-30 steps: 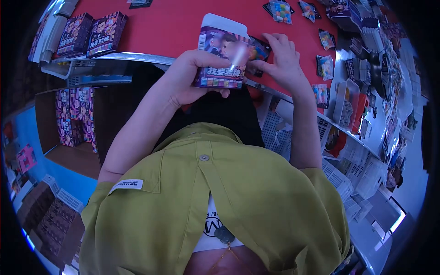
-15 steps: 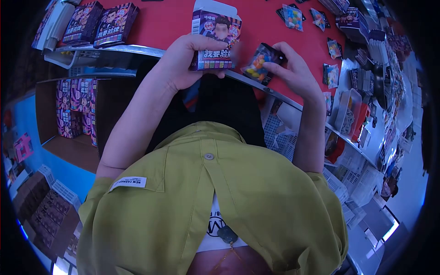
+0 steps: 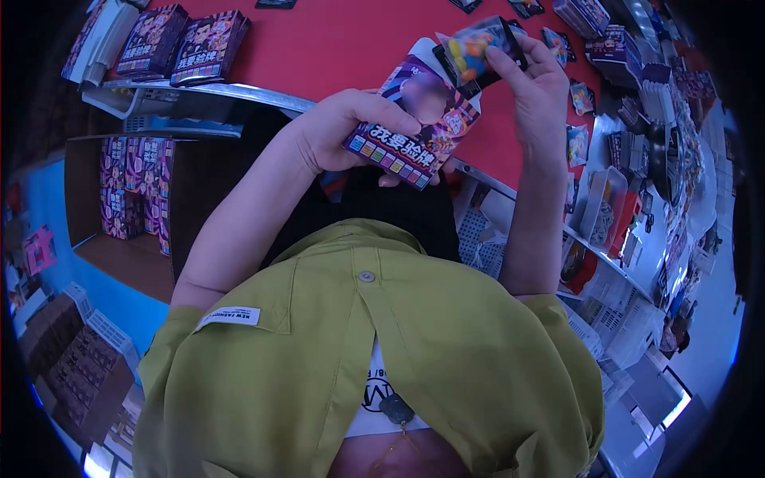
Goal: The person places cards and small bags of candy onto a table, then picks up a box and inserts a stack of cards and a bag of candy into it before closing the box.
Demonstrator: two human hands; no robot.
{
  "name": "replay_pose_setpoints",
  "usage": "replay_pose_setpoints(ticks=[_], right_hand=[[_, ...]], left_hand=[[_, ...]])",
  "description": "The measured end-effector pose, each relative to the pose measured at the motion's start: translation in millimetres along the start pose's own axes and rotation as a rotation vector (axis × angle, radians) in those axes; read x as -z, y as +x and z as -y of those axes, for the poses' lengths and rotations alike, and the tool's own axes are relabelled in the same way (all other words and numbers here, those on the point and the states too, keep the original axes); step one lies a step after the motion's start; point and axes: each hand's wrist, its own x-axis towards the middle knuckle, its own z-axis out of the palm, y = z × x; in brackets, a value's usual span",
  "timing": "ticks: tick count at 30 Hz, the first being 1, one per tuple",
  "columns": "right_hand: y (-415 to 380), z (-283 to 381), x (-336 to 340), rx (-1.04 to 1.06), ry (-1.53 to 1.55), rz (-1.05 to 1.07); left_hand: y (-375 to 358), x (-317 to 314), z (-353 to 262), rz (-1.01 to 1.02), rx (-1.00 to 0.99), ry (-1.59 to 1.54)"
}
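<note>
My left hand (image 3: 344,131) grips a purple printed box (image 3: 414,127), tilted with its open white flap toward the upper right. My right hand (image 3: 540,84) holds a small clear packet of coloured pieces (image 3: 478,48) right at the box's open top end. Both hands are raised over the front edge of the red table (image 3: 335,48). My green shirt fills the lower part of the view.
Two closed purple boxes (image 3: 179,44) lie at the table's left corner. More small packets (image 3: 579,99) are scattered at the right, beside stacked items. A shelf (image 3: 131,195) under the table holds several purple boxes. White baskets (image 3: 486,231) sit lower right.
My right hand picked up a packet from the table and lifted it up to the box's open end. My left hand tilted the box toward it.
</note>
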Motion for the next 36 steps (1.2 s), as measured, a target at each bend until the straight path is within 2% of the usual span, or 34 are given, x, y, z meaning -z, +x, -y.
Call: replay_pose_setpoints(ticks=[2,4,5,7,8,10,12,13,14,15,16,18,19,21,23,25,26,28,29,31,32,34,35,36], right_hand=[[-4,-4,0,0.028,0.042,0.031],[-11,5,-9,-0.004,0.166,0.146],[-11,5,-11,-0.002,0.163,0.144],[-13,3,-15,0.389,-0.163,0.096],[-13,5,-19,0.391,-0.161,0.100],[-16,10,-25,0.420,-0.041,0.111],[-25,17,-22,0.390,-0.073,0.143],[-27,18,-21,0.353,-0.107,0.169],[-27,16,-23,0.357,-0.105,0.172],[-30,11,-24,0.424,-0.261,0.160],[-34,6,-24,0.488,-0.418,0.145],[-40,-8,-27,0.503,-0.448,0.101],[-41,-13,-28,0.522,-0.475,0.063],[-47,-14,-26,0.512,-0.492,0.061],[-50,-15,-32,0.511,-0.493,0.064],[-51,-17,-35,0.515,-0.184,-0.025],[-52,-16,-33,0.516,-0.189,-0.028],[-52,-14,-31,0.224,0.445,-0.074],[-52,-16,-28,0.224,0.445,-0.076],[-53,-22,-23,-0.044,0.737,0.024],[-54,-23,-22,-0.043,0.736,0.021],[-54,-22,-21,0.029,0.418,0.006],[-54,-24,-20,0.030,0.419,0.009],[-53,-29,-19,0.327,-0.021,-0.034]], left_hand=[[-1,5,2,0.047,0.001,0.004],[2,5,1,-0.019,-0.095,0.045],[1,6,-4,-0.029,-0.055,0.013],[4,15,-4,-0.026,-0.122,0.110],[5,18,-4,-0.025,-0.187,0.208],[7,20,-10,-0.042,-0.149,0.204],[16,23,-11,-0.054,-0.286,0.441],[17,22,-14,-0.058,-0.292,0.444],[18,21,-18,-0.095,-0.284,0.662],[18,19,-21,-0.130,-0.268,0.877],[19,22,-17,-0.127,-0.265,0.877],[24,26,-7,-0.352,-0.588,1.155],[24,24,-5,-0.345,-0.588,1.154],[13,17,4,-0.356,-0.625,0.621],[16,7,11,-0.416,-0.622,0.513],[21,2,12,-0.456,-0.620,0.404],[24,1,11,-0.491,-0.611,0.364],[29,-4,12,-0.523,-0.604,0.318],[29,-6,12,-0.566,-0.592,0.309],[29,-7,10,-0.606,-0.575,0.305],[30,-7,8,-0.615,-0.555,0.309],[29,-9,3,-0.625,-0.536,0.310],[27,-11,0,-0.559,-0.593,0.394],[25,-11,-2,-0.491,-0.649,0.478]])
